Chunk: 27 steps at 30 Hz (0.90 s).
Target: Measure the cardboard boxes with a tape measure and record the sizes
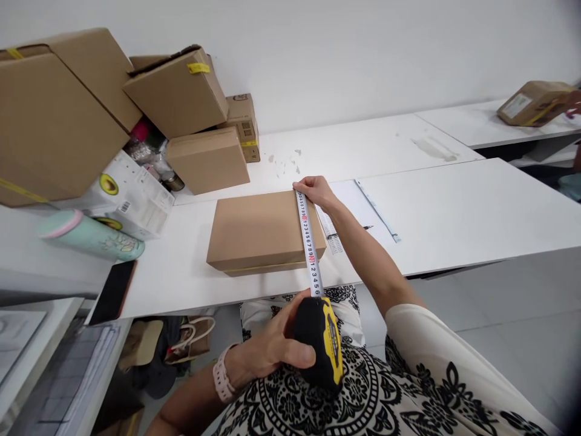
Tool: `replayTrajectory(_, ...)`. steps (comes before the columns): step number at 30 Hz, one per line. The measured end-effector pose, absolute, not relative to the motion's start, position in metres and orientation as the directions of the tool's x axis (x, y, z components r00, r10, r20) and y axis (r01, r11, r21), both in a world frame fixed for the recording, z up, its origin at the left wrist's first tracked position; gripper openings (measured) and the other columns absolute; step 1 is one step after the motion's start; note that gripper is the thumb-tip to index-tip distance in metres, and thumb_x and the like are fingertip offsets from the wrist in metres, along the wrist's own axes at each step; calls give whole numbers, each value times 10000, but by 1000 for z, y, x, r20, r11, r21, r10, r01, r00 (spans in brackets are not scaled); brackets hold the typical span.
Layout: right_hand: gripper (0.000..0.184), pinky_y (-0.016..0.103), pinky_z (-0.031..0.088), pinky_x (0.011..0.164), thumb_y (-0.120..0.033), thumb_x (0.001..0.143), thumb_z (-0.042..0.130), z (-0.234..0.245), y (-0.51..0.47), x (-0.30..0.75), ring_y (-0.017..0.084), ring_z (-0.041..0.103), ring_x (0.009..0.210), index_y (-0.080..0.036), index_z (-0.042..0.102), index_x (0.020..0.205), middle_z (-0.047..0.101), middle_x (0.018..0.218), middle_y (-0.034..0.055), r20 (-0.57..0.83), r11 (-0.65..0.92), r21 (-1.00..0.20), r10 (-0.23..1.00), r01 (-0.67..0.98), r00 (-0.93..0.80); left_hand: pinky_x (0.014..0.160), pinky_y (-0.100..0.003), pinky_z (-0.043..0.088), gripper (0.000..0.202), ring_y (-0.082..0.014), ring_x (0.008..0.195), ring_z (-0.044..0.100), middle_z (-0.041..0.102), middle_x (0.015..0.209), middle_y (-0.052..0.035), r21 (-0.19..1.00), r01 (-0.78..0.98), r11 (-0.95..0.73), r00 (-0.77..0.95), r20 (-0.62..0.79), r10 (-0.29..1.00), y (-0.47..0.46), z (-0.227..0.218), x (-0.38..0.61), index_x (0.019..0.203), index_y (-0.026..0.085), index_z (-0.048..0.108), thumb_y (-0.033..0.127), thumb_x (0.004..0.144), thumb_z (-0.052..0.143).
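A closed brown cardboard box [258,227] lies on the white table before me. My left hand [284,348] is wrapped round a black and yellow tape measure [320,339], held low in front of the table edge. Its white blade [306,233] runs out across the right part of the box's top, with numbers facing up. At the far edge of the box, my right hand [315,191] pinches the blade's end between thumb and fingers. The blade's hook is hidden by those fingers.
Several cardboard boxes [177,91] are piled at the back left. A mint bottle [95,236] and a black phone [113,290] lie at the left edge. Right of the box are paper [347,206], a pen [365,228] and a clear strip [376,212]. Another person's hand touches a parcel [538,104] far right.
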State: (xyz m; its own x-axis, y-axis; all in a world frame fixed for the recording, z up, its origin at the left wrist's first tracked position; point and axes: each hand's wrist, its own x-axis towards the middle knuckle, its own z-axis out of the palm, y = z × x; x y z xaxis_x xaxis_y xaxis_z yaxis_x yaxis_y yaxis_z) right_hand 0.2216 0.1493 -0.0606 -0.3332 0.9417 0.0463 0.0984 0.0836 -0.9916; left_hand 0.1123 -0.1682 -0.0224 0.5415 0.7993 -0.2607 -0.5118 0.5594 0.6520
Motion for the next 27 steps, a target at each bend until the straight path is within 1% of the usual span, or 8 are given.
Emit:
replayTrajectory(4, 463, 275, 383, 548, -604, 642, 816, -65, 146, 223, 114, 494, 566, -199, 592, 617, 574, 601, -16, -47, -58, -998, 922, -17, -383, 965, -506, 446, 1006, -315, 1099, 622, 608, 1243, -124, 643, -503, 577, 557, -270, 786, -167, -25, 115, 1457, 281, 406, 305, 587, 910)
replayTrajectory(9, 476, 269, 375, 541, -577, 636, 844, -66, 148, 222, 100, 472, 550, -195, 564, 593, 558, 588, -19, -41, -45, -999, 935, -5, -352, 1007, -553, 424, 1091, -347, 1180, 585, 528, 1366, -140, 632, -499, 593, 571, -276, 773, -166, -31, 114, 1498, 311, 348, 304, 571, 922)
replayTrajectory(13, 516, 260, 363, 519, -627, 600, 843, -67, 150, 221, 105, 466, 557, -200, 554, 590, 561, 585, -10, -27, -29, -1000, 937, -2, -347, 1067, -571, 375, 1198, -354, 1235, 556, 518, 1388, -133, 611, -502, 613, 568, -302, 766, -166, -33, 114, 1542, 340, 266, 288, 550, 937)
replayTrajectory(16, 513, 263, 359, 515, -620, 608, 845, -68, 151, 221, 101, 458, 541, -201, 551, 586, 549, 573, -16, -25, -28, -1000, 939, -5, -343, 1060, -565, 386, 1199, -353, 1228, 561, 521, 1389, -138, 616, -503, 606, 563, -298, 770, -167, -33, 114, 1549, 337, 262, 286, 557, 934)
replayTrajectory(20, 477, 278, 369, 540, -561, 671, 833, -68, 149, 220, 100, 460, 528, -202, 533, 577, 536, 566, -24, -25, -25, -1000, 939, 4, -344, 1067, -545, 397, 1104, -347, 1242, 559, 528, 1405, -133, 627, -525, 576, 549, -268, 792, -169, -33, 116, 1530, 333, 328, 277, 594, 912)
replayTrajectory(23, 481, 280, 392, 569, -567, 672, 829, -67, 149, 219, 110, 483, 556, -200, 532, 579, 550, 577, -17, -33, -27, -999, 937, 21, -347, 1043, -566, 423, 1100, -363, 1238, 570, 539, 1400, -143, 624, -528, 576, 548, -268, 792, -171, -35, 117, 1544, 338, 306, 283, 617, 896)
replayTrajectory(25, 477, 280, 435, 621, -633, 691, 787, -64, 150, 221, 134, 548, 641, -197, 594, 658, 613, 652, 6, -2, -4, -1000, 939, -6, -344, 1028, -587, 438, 1134, -384, 1249, 564, 548, 1395, -156, 649, -514, 561, 546, -257, 798, -172, -34, 115, 1558, 338, 284, 318, 609, 904)
replayTrajectory(27, 538, 292, 488, 705, -736, 746, 672, -60, 150, 228, 171, 622, 793, -204, 659, 826, 696, 820, 45, 49, 25, -996, 950, -82, -308, 1023, -590, 452, 1170, -398, 1248, 565, 554, 1400, -161, 722, -496, 482, 509, -208, 835, -174, -31, 109, 1557, 342, 308, 323, 565, 929)
